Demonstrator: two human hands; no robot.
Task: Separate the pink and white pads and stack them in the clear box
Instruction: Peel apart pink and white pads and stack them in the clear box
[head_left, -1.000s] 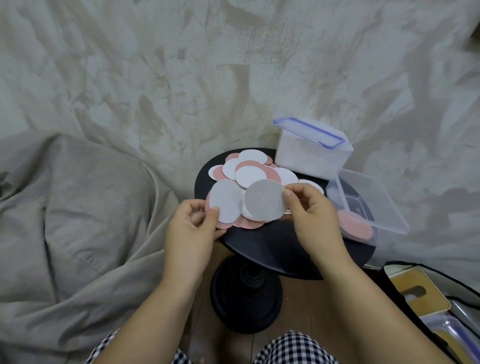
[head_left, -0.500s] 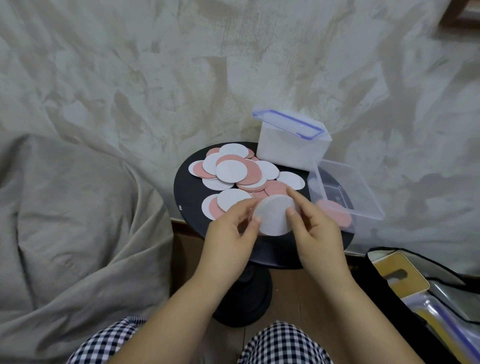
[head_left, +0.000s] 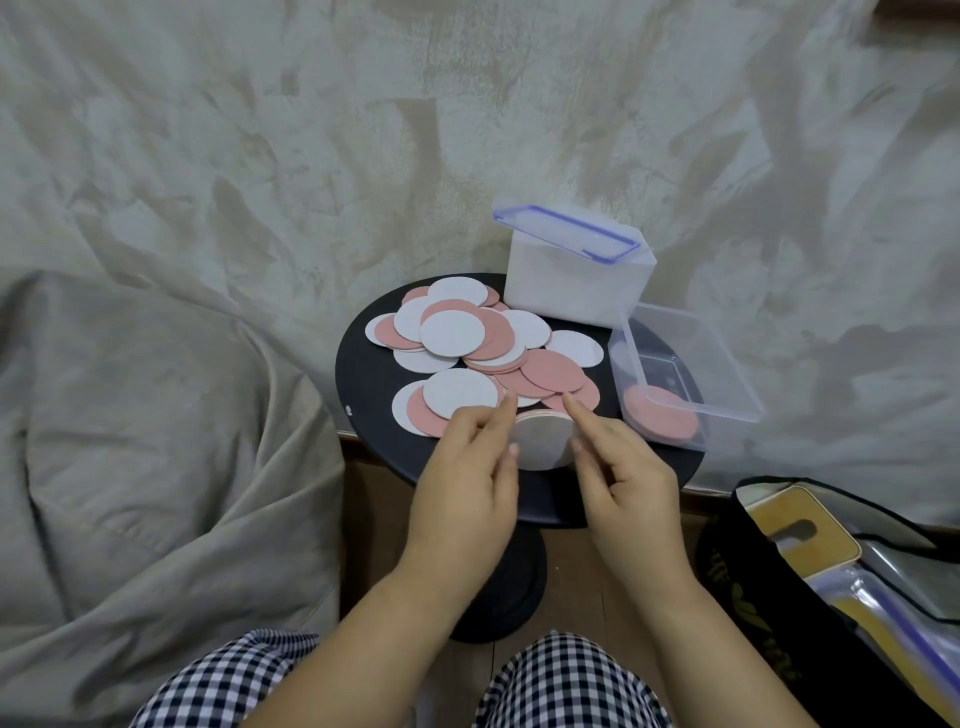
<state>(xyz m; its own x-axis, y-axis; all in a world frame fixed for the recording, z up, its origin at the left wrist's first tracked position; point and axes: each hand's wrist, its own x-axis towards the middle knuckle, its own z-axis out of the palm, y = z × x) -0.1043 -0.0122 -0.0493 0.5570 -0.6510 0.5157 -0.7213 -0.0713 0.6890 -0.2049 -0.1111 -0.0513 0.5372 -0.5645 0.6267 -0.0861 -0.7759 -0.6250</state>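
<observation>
A small stack of white pads (head_left: 543, 441) stands on edge between my two hands above the front of the round black table (head_left: 363, 374). My left hand (head_left: 470, 478) and my right hand (head_left: 618, 473) pinch its two sides with their fingertips. Behind them, several loose pink and white pads (head_left: 467, 343) lie overlapping on the table. The clear box (head_left: 727, 384) sits at the table's right edge, open, with pink pads (head_left: 660, 421) lying flat inside.
A white container with a blue-trimmed lid (head_left: 576, 275) stands at the back of the table. Beige cloth (head_left: 156, 441) lies to the left. A black bag with yellow items (head_left: 831, 566) sits at the lower right. My checked trousers (head_left: 566, 686) fill the bottom edge.
My left hand left the pad pile and came to the white pads that my right hand held. Both hands now hold that stack on edge, closer to me.
</observation>
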